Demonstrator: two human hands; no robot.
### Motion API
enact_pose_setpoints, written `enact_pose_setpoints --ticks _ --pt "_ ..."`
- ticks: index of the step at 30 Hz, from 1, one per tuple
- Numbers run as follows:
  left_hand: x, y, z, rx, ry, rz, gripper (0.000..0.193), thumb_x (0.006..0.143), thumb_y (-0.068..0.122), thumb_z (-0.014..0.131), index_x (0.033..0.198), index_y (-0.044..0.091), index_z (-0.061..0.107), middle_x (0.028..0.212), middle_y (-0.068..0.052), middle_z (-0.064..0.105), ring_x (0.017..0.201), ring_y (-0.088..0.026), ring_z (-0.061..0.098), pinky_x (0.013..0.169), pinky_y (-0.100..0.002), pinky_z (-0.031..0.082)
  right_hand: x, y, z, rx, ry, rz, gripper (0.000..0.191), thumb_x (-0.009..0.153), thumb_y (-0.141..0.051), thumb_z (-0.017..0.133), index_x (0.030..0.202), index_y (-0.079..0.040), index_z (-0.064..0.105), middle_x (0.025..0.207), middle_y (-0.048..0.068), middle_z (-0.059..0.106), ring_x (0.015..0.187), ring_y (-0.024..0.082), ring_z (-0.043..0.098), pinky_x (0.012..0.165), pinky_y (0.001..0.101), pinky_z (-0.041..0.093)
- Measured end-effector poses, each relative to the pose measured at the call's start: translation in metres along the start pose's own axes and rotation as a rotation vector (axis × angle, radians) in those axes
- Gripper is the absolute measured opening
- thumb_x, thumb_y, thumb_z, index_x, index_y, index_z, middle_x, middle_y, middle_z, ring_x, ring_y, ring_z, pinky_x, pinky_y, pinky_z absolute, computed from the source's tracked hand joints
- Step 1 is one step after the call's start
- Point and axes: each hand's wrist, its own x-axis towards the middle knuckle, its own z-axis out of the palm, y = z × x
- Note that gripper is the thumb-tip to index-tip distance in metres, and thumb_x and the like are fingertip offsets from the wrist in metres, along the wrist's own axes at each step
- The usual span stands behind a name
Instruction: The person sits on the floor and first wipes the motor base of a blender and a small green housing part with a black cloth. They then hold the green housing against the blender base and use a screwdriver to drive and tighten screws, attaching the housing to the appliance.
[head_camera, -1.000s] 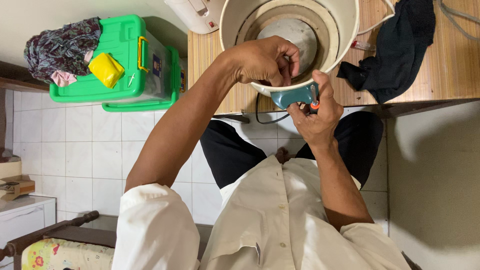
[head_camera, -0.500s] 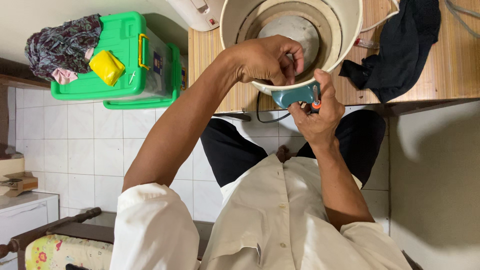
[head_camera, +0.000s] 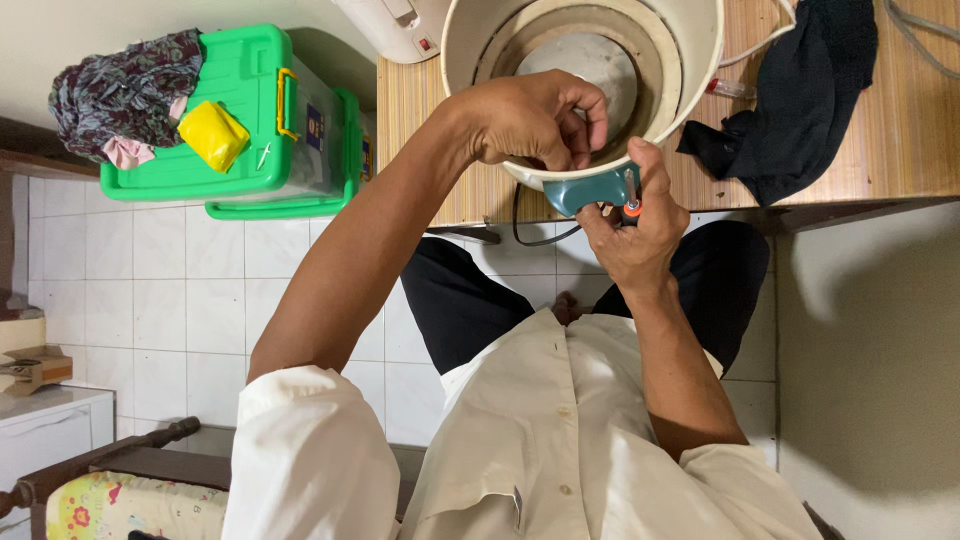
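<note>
- the right hand (head_camera: 635, 235) is closed around the grip of a teal tool (head_camera: 592, 188) with an orange button, its thumb lying up along the tool's side; the tool's tip is pressed against the near rim of the round cream housing (head_camera: 705, 70).
- the left hand (head_camera: 535, 118) is curled with fingertips pinched together over that same rim, just above the tool; what it pinches is too small to tell.
- the two hands are just beside each other, nearly touching, at the housing's lower edge.
- a black cord (head_camera: 530, 235) hangs below the edge of the wooden table (head_camera: 900, 130), near the right hand.
- a dark cloth (head_camera: 800, 100) lies on the table just right of the housing.
- well apart on the left, a green plastic box (head_camera: 270, 130) stands on the white tiled floor (head_camera: 150, 290).
</note>
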Motion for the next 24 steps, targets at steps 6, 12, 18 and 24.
enact_pose_setpoints --ticks 6,12,18,24 --pt "-0.0011 0.0006 0.0018 -0.016 0.069 -0.034 0.041 0.067 -0.015 0.076 0.104 0.0 0.066 0.089 -0.014 0.075 0.078 -0.017 0.073 0.065 -0.029 0.059 0.0018 -0.0016 -0.0001 0.005 0.003 -0.006 0.069 0.09 -0.004 0.09 0.146 0.0 0.049 0.099 0.009 0.071 0.076 0.01 0.068 0.064 0.0241 0.056" --pt "-0.0017 -0.002 0.0026 0.006 0.057 0.027 0.05 0.064 -0.019 0.073 0.109 0.001 0.064 0.092 -0.012 0.072 0.081 -0.018 0.072 0.068 -0.028 0.06 0.0018 -0.0016 0.0011 0.005 -0.001 -0.014 0.07 0.09 -0.005 0.09 0.145 -0.001 0.048 0.098 0.008 0.07 0.076 0.01 0.069 0.062 0.0239 0.056" --pt "-0.0018 -0.0034 0.0021 -0.062 0.033 0.037 0.048 0.067 -0.019 0.073 0.111 0.0 0.063 0.093 -0.013 0.072 0.083 -0.018 0.072 0.07 -0.029 0.061 0.0008 -0.0029 -0.0008 -0.003 -0.014 0.015 0.07 0.09 -0.006 0.09 0.146 -0.001 0.048 0.097 0.008 0.071 0.075 0.011 0.07 0.064 0.0236 0.058" --pt "0.0004 -0.0026 0.0026 -0.018 0.049 0.038 0.053 0.062 -0.02 0.072 0.11 -0.001 0.062 0.092 -0.013 0.072 0.082 -0.018 0.072 0.068 -0.029 0.06 0.0016 -0.0032 -0.001 0.005 -0.012 0.012 0.069 0.091 -0.007 0.09 0.146 0.0 0.048 0.096 0.008 0.071 0.073 0.01 0.069 0.062 0.0237 0.056"
